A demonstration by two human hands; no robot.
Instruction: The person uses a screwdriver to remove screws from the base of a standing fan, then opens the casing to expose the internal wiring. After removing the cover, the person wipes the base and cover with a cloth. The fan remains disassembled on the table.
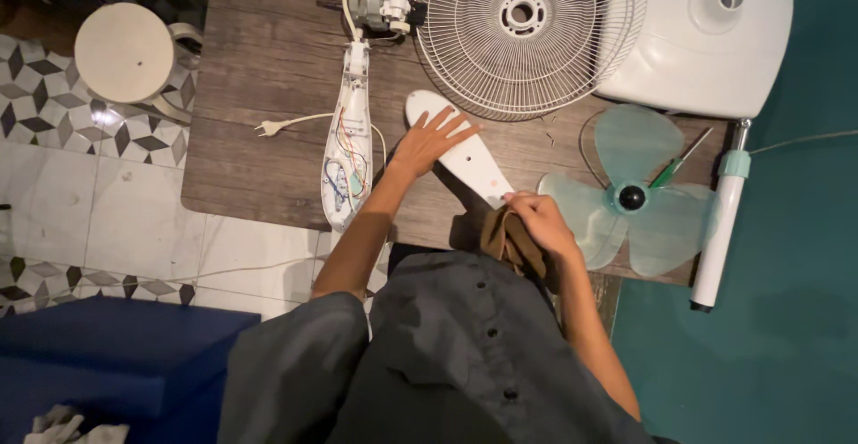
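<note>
Two hands on white cover (460, 151) — left hand (429, 140) spread flat, right hand (536, 221) grip pinching brown cloth (505, 238) at its end.

Left hand (431, 140) lies flat with fingers spread, arm stretched forward; right hand (539, 221) is curled closed, knuckles up.

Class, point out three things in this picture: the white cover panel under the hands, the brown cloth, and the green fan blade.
white cover panel (465, 154): head view, bare middle of the panel.
brown cloth (505, 238): head view, folds below the right hand.
green fan blade (633, 140): head view, upper blade.
</note>
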